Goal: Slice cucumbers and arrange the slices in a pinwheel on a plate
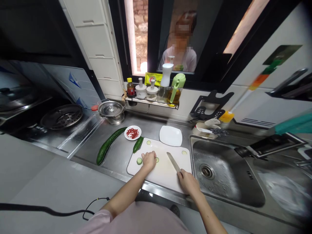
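- Daylight through window (140, 35); counter moderately bright, evenly lit.
- Cutting board (168, 172) is the brightest patch, sharp, with only soft shadows.
- Glare streaks on steel sink (219, 156) and stove top (80, 130).
- Upper left corner very dark.
- Strong fisheye bending at edges.
- Right edge smeared and out of focus.

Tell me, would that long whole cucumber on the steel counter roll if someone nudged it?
The whole cucumber is round and lies on the smooth steel counter, so a sideways push would probably roll it. Its slight curve might stop it soon. It looks firm, so likely lifts stiffly.
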`<state>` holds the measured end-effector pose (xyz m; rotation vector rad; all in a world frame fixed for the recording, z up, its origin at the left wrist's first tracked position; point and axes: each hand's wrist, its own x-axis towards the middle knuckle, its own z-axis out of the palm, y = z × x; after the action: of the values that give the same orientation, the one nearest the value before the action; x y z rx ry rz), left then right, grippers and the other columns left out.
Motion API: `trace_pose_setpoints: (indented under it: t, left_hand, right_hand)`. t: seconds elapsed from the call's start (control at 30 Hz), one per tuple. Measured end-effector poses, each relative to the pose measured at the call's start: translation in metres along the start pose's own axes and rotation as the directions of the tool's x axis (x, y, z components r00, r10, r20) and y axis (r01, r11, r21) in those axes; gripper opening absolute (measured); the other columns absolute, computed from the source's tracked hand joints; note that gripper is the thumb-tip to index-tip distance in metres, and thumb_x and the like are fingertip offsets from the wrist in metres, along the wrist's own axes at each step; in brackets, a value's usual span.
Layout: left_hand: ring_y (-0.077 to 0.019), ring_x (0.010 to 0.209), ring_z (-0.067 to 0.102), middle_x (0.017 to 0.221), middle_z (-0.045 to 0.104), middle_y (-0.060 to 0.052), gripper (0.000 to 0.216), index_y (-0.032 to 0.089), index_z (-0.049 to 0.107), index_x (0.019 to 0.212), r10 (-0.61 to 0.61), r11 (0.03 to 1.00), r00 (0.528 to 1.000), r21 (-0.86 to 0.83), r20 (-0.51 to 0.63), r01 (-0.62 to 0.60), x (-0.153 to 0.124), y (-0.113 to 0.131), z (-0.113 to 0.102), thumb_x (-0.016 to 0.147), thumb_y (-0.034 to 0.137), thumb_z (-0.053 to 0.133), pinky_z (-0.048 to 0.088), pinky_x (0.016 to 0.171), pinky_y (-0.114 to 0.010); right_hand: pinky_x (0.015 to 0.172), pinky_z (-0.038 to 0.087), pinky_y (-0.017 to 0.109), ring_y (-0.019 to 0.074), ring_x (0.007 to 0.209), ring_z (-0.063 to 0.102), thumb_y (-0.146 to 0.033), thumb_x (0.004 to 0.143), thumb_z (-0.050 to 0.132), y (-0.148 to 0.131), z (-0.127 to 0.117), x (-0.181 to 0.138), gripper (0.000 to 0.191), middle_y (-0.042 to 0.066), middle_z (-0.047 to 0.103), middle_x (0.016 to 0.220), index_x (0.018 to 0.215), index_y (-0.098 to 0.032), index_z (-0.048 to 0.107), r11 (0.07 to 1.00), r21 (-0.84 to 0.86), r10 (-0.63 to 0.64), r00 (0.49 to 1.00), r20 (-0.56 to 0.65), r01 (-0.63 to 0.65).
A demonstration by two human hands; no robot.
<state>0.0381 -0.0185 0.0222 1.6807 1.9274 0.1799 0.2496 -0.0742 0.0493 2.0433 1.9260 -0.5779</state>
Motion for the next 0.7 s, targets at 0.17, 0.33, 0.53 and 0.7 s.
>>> trace_pose_setpoints:
  t: [0.17, 0.33, 0.53, 0.7]
  left_hand:
    - [-0.0174, 0.092, 0.063, 0.091, 0.072, 0.002, 0.013, 0.026, 0.064, 0.092, -0.092, 0.973, 0.995, -0.215, -0.044, 0.081, -0.007, -0.017, -0.011, 0.082, 0.022, 0.057, 0.031, 0.089, -0.034]
    - [-0.0172, 0.093, 0.064, 0.092, 0.073, 0.001, 0.017, 0.026, 0.067, 0.097, -0.236, 0.927, 0.966, -0.323, -0.109, 0.19, -0.017, -0.064, -0.03, 0.082, 0.025, 0.059, 0.034, 0.09, -0.034]
    - [-0.0179, 0.095, 0.064, 0.096, 0.074, 0.0, 0.018, 0.027, 0.069, 0.097, -0.331, 0.916, 0.942, -0.255, -0.051, 0.308, -0.022, -0.094, -0.036, 0.082, 0.027, 0.059, 0.036, 0.092, -0.036]
    - [-0.0206, 0.098, 0.063, 0.096, 0.073, -0.002, 0.018, 0.028, 0.069, 0.096, -0.315, 0.943, 0.943, -0.146, -0.107, 0.298, -0.022, -0.09, -0.033, 0.083, 0.025, 0.057, 0.033, 0.093, -0.038]
  right_hand:
    - [0.078, 0.045, 0.032, 0.0244, 0.098, 0.066, -0.036, 0.097, 0.03, -0.001, 0.003, 0.0, 0.037, 0.016, 0.069, 0.104, 0.111, -0.018, 0.059, 1.0, -0.005, 0.002, 1.0, 0.005, -0.002]
    - [0.077, 0.045, 0.032, 0.0246, 0.096, 0.066, -0.035, 0.097, 0.03, 0.001, 0.007, 0.003, 0.036, 0.016, 0.069, 0.103, 0.108, -0.018, 0.059, 1.0, -0.008, -0.024, 1.0, -0.011, 0.024]
    - [0.077, 0.045, 0.033, 0.0249, 0.096, 0.066, -0.036, 0.097, 0.029, 0.002, 0.008, 0.004, 0.037, 0.015, 0.069, 0.103, 0.108, -0.018, 0.059, 1.0, -0.001, -0.027, 1.0, -0.008, 0.027]
    - [0.076, 0.046, 0.034, 0.0251, 0.095, 0.066, -0.036, 0.096, 0.028, 0.003, 0.008, 0.005, 0.038, 0.015, 0.069, 0.104, 0.111, -0.018, 0.059, 1.0, 0.01, -0.024, 1.0, 0.01, 0.024]
